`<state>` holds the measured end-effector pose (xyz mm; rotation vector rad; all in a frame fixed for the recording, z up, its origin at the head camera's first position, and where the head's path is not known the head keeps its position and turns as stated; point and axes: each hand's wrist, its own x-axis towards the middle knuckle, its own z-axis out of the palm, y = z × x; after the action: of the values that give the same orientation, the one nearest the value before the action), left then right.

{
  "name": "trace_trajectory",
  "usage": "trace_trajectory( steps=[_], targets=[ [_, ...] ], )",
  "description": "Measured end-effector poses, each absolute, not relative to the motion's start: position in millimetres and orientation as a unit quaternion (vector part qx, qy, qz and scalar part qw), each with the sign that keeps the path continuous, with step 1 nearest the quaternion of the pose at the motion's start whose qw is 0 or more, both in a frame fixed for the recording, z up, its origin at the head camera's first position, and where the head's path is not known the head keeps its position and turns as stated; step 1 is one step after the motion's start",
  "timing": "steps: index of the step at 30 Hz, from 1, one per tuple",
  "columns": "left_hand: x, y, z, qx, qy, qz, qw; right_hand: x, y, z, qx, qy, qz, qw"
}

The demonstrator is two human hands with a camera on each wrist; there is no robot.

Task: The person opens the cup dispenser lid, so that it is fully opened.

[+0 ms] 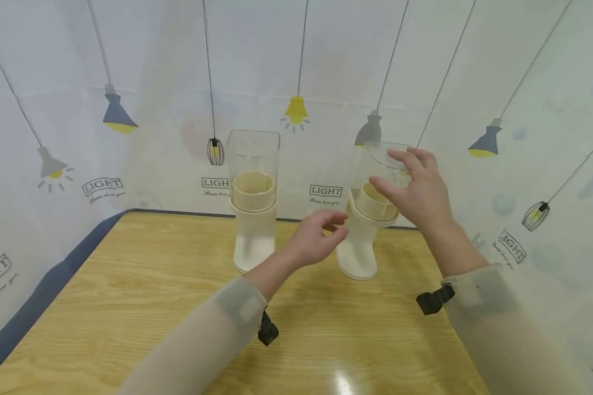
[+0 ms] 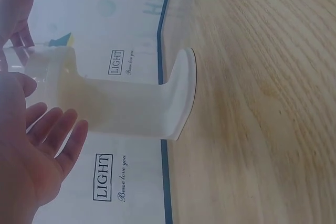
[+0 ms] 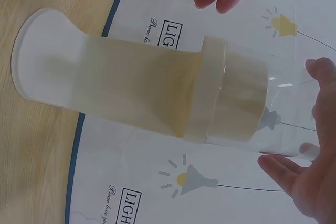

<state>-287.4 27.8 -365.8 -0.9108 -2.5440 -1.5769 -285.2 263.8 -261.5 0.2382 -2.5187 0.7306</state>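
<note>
Two cream stands carry clear open-topped containers, each with a cream ring inside. My right hand (image 1: 422, 189) spans the clear container (image 3: 286, 95) of the right stand (image 1: 358, 247), its thumb and fingers curved around the upper wall. Some of those fingers (image 3: 286, 174) lie along the container's side. Beside the same stand, my left hand (image 1: 320, 236) has loosely bent, parted fingers and holds nothing. In the left wrist view its fingers (image 2: 55, 129) are near the collar; whether they touch it cannot be told. The left stand (image 1: 254, 241) stands upright, apart from both hands.
The stands are near the back edge of a wooden table (image 1: 168, 296). Behind the table hangs a pale curtain (image 1: 163, 142) printed with lamps and words. A dark blue border (image 1: 54, 285) runs along the table's edge.
</note>
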Motion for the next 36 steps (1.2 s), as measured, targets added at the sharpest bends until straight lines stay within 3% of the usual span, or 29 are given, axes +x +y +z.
trace_trajectory(
  steps=[7,36],
  targets=[
    [-291,28,-369,-0.281,-0.815,-0.506,0.008,-283,267,-262,0.103,-0.919,0.273,0.265],
    [-319,59,-392,-0.231,-0.758,-0.609,0.031,-277,294,-269,0.169,-0.882,0.394,0.196]
  ],
)
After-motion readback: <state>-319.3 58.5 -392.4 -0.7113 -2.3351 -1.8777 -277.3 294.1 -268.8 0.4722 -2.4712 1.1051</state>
